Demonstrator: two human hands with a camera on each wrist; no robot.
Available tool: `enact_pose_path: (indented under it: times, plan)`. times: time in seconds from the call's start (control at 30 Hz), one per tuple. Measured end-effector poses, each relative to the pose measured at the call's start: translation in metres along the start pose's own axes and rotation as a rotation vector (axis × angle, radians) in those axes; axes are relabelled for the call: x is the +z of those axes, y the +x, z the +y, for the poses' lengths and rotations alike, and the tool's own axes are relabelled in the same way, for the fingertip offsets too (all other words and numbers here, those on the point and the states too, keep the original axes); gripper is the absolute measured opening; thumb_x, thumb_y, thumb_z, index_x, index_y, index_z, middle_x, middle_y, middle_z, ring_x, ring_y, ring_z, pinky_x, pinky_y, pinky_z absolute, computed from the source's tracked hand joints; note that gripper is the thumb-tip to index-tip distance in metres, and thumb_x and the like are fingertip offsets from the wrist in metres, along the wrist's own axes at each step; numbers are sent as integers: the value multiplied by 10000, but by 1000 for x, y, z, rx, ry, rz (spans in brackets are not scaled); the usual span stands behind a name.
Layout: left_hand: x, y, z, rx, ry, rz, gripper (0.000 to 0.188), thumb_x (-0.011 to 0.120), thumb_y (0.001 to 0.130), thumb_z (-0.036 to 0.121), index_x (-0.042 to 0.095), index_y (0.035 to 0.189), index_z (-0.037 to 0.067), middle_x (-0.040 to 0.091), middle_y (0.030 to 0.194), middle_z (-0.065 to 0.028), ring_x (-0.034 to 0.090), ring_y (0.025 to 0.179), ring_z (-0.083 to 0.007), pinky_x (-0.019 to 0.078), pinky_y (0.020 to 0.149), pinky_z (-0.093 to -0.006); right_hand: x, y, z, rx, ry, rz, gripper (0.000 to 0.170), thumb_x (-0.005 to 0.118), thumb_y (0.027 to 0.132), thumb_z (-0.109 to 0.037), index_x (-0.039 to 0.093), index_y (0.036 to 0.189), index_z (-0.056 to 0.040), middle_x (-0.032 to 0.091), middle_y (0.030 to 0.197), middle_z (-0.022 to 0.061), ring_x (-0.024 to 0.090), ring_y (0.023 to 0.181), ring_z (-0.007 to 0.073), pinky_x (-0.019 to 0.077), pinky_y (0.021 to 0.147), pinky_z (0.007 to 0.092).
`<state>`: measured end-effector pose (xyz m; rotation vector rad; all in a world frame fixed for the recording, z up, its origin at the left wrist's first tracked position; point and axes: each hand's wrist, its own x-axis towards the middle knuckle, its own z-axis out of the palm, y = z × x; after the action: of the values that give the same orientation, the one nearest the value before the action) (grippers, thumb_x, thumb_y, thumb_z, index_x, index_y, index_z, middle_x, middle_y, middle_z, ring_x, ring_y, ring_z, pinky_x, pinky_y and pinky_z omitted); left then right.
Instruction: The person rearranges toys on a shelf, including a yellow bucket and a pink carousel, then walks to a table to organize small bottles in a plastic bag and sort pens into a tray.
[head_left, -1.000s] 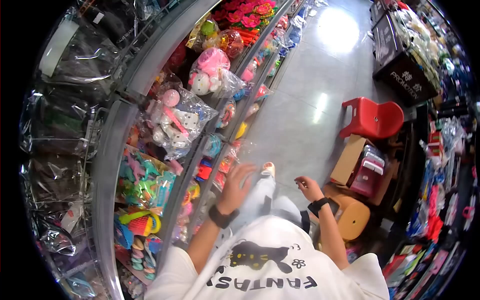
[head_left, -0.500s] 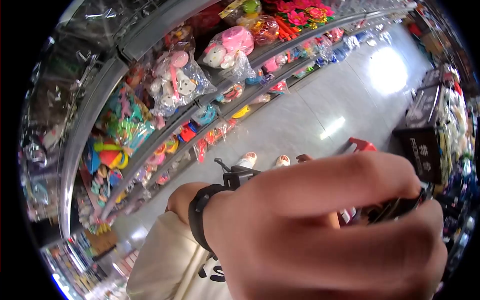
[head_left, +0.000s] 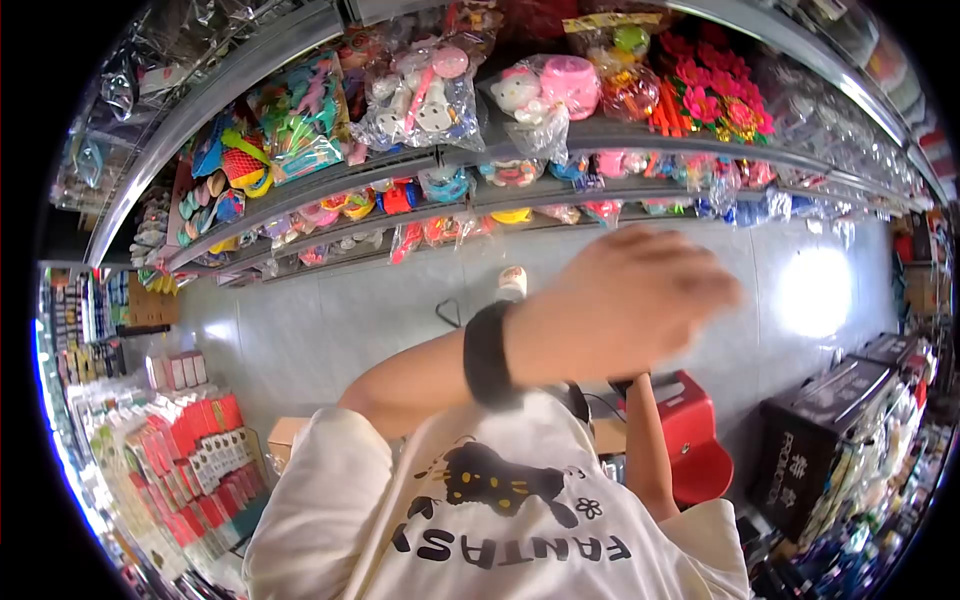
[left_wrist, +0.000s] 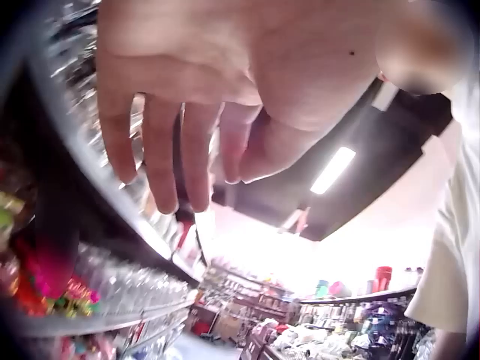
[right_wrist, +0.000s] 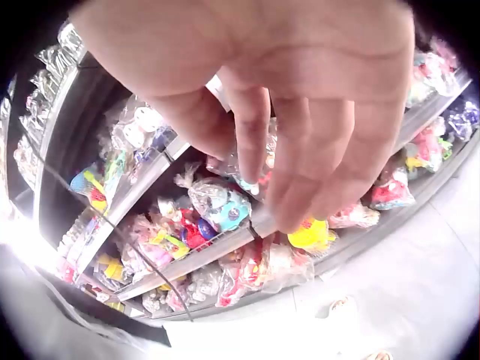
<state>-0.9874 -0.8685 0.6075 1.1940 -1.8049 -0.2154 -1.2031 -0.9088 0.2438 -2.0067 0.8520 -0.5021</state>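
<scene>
My left hand (head_left: 620,295) reaches across in front of my body in the head view, blurred, and holds nothing. Its fingers (left_wrist: 161,142) hang loosely bent in the left wrist view. My right hand (right_wrist: 300,105) has relaxed fingers and nothing in them; toy shelves show behind it in the right wrist view. In the head view the left hand hides most of it, and only the right forearm (head_left: 650,450) shows well. Nearest in front stand shelves of bagged toys, among them a pink and white cat-faced toy (head_left: 540,95) and a white plush-like pack (head_left: 425,95).
Pink artificial flowers (head_left: 715,90) and a bag of plastic dinosaurs (head_left: 300,120) lie on the shelf. Behind on the right are a red stool (head_left: 690,440) and a black promotion bin (head_left: 800,440). Red boxed goods (head_left: 205,440) stand at left. Grey tiled floor (head_left: 340,310) runs between.
The view has turned left to face the toy shelves squarely. My left hand rose close to the camera, then lowered and now lies across my front. The right hand has become mostly hidden behind it.
</scene>
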Motion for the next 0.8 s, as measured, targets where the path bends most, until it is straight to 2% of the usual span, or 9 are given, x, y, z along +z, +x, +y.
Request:
enact_pose_path:
  times: [0.07, 0.17, 0.33, 0.4, 0.47, 0.57, 0.6, 0.73, 0.8]
  plan:
    - [16, -17, -51, -277, -39, 15, 258, 644, 858, 174, 584, 1094, 88, 644, 1055, -90, 626, 995, -281, 477, 887, -399, -34, 42, -60, 273, 12, -300, 293, 579, 914, -137, 584, 1192, -44, 687, 984, 166, 687, 885, 261, 537, 748, 361]
    - [31, -51, -145, -619, -44, 133, 250, 633, 891, 165, 571, 1097, 39, 644, 1048, -141, 630, 981, -319, 493, 859, -395, -41, 113, -48, 127, 31, -207, 287, 585, 911, -127, 584, 1185, -40, 683, 961, 149, 685, 860, 254, 537, 736, 356]
    - [24, -86, -228, -745, 170, 159, 223, 620, 904, 135, 568, 1077, 4, 652, 1000, -170, 657, 947, -316, 522, 797, -374, -78, 230, -95, -59, 57, -96, 295, 594, 906, -88, 567, 1197, -53, 674, 924, 118, 667, 816, 225, 535, 698, 332]
    - [24, -93, -242, -796, 87, 264, 223, 624, 886, 162, 570, 1036, 6, 644, 1004, -181, 646, 941, -345, 512, 789, -411, -86, 258, -119, -148, 9, -74, 308, 588, 892, -61, 550, 1198, -57, 653, 964, 125, 657, 824, 235, 535, 679, 334]
    - [26, -102, -252, -869, 42, 348, 231, 623, 876, 177, 584, 1033, 12, 641, 1014, -187, 640, 941, -362, 506, 789, -431, -87, 290, -126, -204, -114, -86, 321, 616, 883, -104, 548, 1193, -53, 613, 1056, 141, 617, 946, 273, 507, 791, 371]
    - [24, -111, -249, -954, 124, 367, 197, 636, 889, 134, 568, 1004, -11, 663, 916, -165, 669, 874, -301, 529, 750, -370, -74, 323, -135, -387, -228, -39, 340, 634, 882, -157, 550, 1192, -44, 602, 1088, 148, 583, 1024, 305, 468, 874, 397]
    - [25, -119, -247, -856, 223, 379, 193, 638, 882, 117, 566, 1003, -14, 665, 893, -168, 673, 839, -306, 530, 722, -370, -69, 330, -140, -437, -250, -27, 347, 638, 883, -174, 551, 1192, -42, 603, 1094, 150, 574, 1042, 314, 456, 892, 404]
    - [33, -146, -235, -1033, 167, 483, 189, 633, 877, 94, 575, 1020, -16, 669, 927, -179, 671, 857, -303, 530, 746, -360, -35, 338, -160, -316, 30, -283, 410, 656, 884, -231, 532, 1226, -42, 599, 1148, 153, 580, 1058, 315, 459, 900, 394]
    - [41, -167, -226, -1027, 155, 534, 204, 607, 874, 129, 576, 1030, 1, 638, 976, -199, 616, 922, -378, 495, 793, -422, -17, 347, -161, -223, 177, -374, 473, 652, 903, -308, 510, 1262, -35, 594, 1203, 143, 571, 1115, 280, 448, 920, 386]
